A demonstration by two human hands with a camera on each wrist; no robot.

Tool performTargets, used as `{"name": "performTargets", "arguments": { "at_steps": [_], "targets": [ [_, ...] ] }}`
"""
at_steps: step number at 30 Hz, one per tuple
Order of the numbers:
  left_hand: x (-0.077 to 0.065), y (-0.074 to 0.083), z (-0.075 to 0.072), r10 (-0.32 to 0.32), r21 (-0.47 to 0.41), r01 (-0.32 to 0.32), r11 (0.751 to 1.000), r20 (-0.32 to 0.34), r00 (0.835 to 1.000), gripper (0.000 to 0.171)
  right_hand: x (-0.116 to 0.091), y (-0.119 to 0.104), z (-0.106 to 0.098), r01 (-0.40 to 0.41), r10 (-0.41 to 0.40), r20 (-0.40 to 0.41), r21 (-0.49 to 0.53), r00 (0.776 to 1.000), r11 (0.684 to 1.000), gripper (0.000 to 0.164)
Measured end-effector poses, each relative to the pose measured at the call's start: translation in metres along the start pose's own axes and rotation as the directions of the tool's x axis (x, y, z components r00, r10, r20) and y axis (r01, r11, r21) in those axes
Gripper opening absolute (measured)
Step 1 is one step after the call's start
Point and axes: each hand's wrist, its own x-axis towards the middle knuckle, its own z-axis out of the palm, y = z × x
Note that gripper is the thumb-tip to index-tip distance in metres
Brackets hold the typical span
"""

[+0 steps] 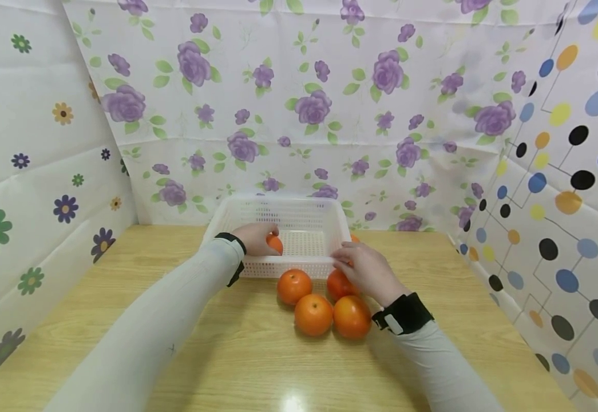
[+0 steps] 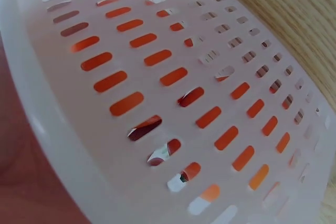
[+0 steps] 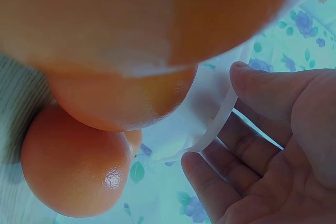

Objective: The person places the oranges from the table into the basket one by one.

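Note:
A white plastic basket (image 1: 290, 266) with slotted walls stands on the table near the back curtain. Reaching over its near left side, my left hand (image 1: 257, 237) holds an orange (image 1: 275, 244) inside it. Through the slots in the left wrist view, orange skin shows behind the basket wall (image 2: 157, 82). At the basket's near right corner, my right hand (image 1: 368, 269) grips the rim with thumb and fingertips, as the right wrist view also shows. Loose oranges (image 1: 313, 315) lie just in front of the basket, the closest partly under my right hand.
Another orange (image 1: 354, 238) peeks out beside the basket's right wall, mostly hidden by my right hand. The wooden table (image 1: 216, 355) meets a flowered curtain (image 1: 299, 114) at the back, a flowered sheet (image 1: 31, 189) on the left and a dotted sheet (image 1: 561, 217) on the right.

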Motion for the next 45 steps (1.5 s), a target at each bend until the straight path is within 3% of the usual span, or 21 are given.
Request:
{"name": "performTargets", "arguments": {
  "at_steps": [11, 29, 37, 45],
  "targets": [
    [0.007, -0.006, 0.005, -0.011, 0.055, 0.011, 0.998, 0.012, 1.000, 0.048, 0.000, -0.004, -0.003, 0.014, -0.014, -0.001, -0.001, 1.000, 1.000, 0.022],
    [0.003, -0.003, 0.003, -0.042, 0.021, 0.041, 0.999, 0.025, 0.999, 0.049, -0.001, -0.002, -0.001, -0.004, 0.004, 0.012, 0.007, 1.000, 1.000, 0.025],
    [0.001, -0.005, 0.003, 0.026, 0.056, -0.026, 0.998, -0.006, 1.000, 0.050, -0.001, -0.001, 0.000, -0.002, 0.002, 0.009, 0.010, 1.000, 1.000, 0.025],
    [-0.007, 0.001, 0.001, 0.083, 0.037, -0.080, 0.996, -0.084, 0.993, 0.051, 0.000, -0.001, 0.000, 0.009, -0.009, -0.001, 0.003, 1.000, 1.000, 0.023]
  ]
}}
